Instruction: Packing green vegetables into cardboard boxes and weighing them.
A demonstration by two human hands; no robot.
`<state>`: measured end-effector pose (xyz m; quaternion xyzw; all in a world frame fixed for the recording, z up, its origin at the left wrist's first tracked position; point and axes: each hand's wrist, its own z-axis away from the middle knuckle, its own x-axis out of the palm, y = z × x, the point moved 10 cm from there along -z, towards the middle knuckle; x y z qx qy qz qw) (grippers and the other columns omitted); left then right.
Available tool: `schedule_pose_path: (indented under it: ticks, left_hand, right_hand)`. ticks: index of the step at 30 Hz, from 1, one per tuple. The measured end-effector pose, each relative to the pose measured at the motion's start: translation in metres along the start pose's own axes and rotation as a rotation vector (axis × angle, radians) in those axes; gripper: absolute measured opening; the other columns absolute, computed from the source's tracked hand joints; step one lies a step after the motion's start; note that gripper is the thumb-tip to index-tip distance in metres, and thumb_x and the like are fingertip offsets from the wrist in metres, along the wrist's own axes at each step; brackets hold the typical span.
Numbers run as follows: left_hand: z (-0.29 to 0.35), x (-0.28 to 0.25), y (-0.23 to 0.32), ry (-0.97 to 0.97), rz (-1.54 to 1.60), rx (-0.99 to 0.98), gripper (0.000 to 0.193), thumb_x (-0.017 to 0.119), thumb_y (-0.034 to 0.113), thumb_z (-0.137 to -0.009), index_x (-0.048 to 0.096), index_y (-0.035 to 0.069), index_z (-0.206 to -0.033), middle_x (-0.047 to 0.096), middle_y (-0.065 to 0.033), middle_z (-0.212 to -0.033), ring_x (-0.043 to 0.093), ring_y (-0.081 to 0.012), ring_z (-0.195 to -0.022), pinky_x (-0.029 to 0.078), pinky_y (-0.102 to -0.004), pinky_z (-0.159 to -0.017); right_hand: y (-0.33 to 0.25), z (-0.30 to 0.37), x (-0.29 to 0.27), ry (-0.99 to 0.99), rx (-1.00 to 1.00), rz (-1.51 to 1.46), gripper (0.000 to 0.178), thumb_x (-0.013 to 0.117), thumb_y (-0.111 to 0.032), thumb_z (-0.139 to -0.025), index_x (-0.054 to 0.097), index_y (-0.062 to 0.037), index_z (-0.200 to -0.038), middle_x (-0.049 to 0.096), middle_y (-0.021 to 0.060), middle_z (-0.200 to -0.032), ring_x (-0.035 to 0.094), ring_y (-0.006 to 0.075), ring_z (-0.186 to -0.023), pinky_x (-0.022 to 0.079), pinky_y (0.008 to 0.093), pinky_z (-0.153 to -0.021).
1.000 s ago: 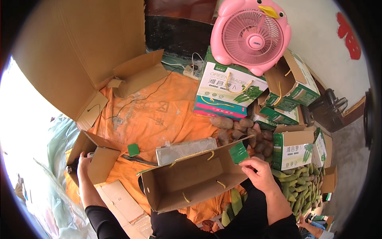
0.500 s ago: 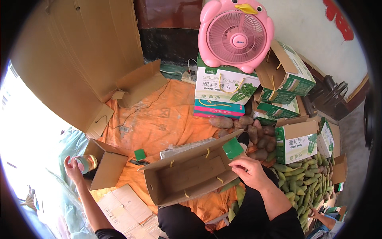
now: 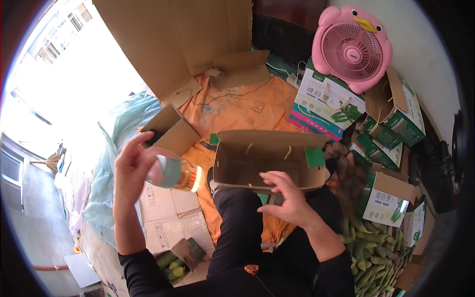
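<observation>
My left hand point(image 3: 131, 171) is closed around a drink bottle point(image 3: 187, 177) with a pale teal lid and amber contents. It holds the bottle tilted sideways, left of an open cardboard carton point(image 3: 237, 166) at my knees. That carton has yellow cord handles and a green end flap point(image 3: 314, 157). Over the carton's near edge, my right hand point(image 3: 292, 205) has its fingers apart and nothing in it. I cannot tell whether it touches the rim. Behind the bottle stands a smaller brown box point(image 3: 178, 136).
On the orange ground sheet point(image 3: 237, 104) a large cardboard sheet point(image 3: 168, 39) stands upright. A pink fan point(image 3: 351, 54) sits on printed boxes point(image 3: 326, 96) at the right. Green radishes point(image 3: 376, 247) are heaped below them. More lie in a small box point(image 3: 190, 255) near my left elbow.
The view has swung left. My left hand has brought the bottle in toward me from beside the small box. My right hand has left the carton's green-flapped corner and opened over the near edge.
</observation>
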<state>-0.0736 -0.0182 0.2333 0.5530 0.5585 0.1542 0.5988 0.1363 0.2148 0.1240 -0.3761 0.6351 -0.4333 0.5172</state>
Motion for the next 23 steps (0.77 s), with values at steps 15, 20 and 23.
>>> schedule_pose_path:
  ticks: [15, 20, 23]
  left_hand:
    - [0.127, 0.132, 0.166, -0.309, -0.125, 0.581, 0.042, 0.069, -0.001, -0.068, 0.067, 0.008, -0.109, 0.059, -0.0126, -0.104, 0.058, -0.0290, -0.098, 0.049, -0.0398, -0.080]
    - [0.181, 0.164, 0.186, -0.795, -0.255, 0.790, 0.047, 0.077, 0.041, -0.069, 0.069, 0.018, -0.109, 0.056, -0.0085, -0.120, 0.047, -0.0352, -0.122, 0.034, -0.0524, -0.103]
    - [0.188, 0.172, 0.179, -0.825, -0.251, 0.761, 0.061, 0.071, 0.059, -0.067, 0.066, 0.021, -0.114, 0.050, -0.0055, -0.131, 0.042, -0.0371, -0.127, 0.020, -0.0551, -0.110]
  right_hand:
    - [-0.005, 0.093, 0.058, -0.031, -0.200, -0.163, 0.096, 0.086, -0.016, -0.057, 0.035, -0.0072, -0.138, 0.044, 0.0124, -0.131, 0.041, 0.0316, -0.122, 0.034, 0.0401, -0.103]
    - [0.006, 0.117, 0.066, -0.052, -0.105, -0.379, 0.092, 0.084, -0.014, -0.060, 0.034, -0.0083, -0.138, 0.044, 0.0114, -0.132, 0.042, 0.0305, -0.121, 0.034, 0.0412, -0.103]
    - [-0.005, 0.120, 0.071, -0.121, -0.169, -0.248, 0.091, 0.083, -0.016, -0.062, 0.034, -0.0098, -0.138, 0.043, 0.0105, -0.134, 0.041, 0.0300, -0.123, 0.034, 0.0418, -0.103]
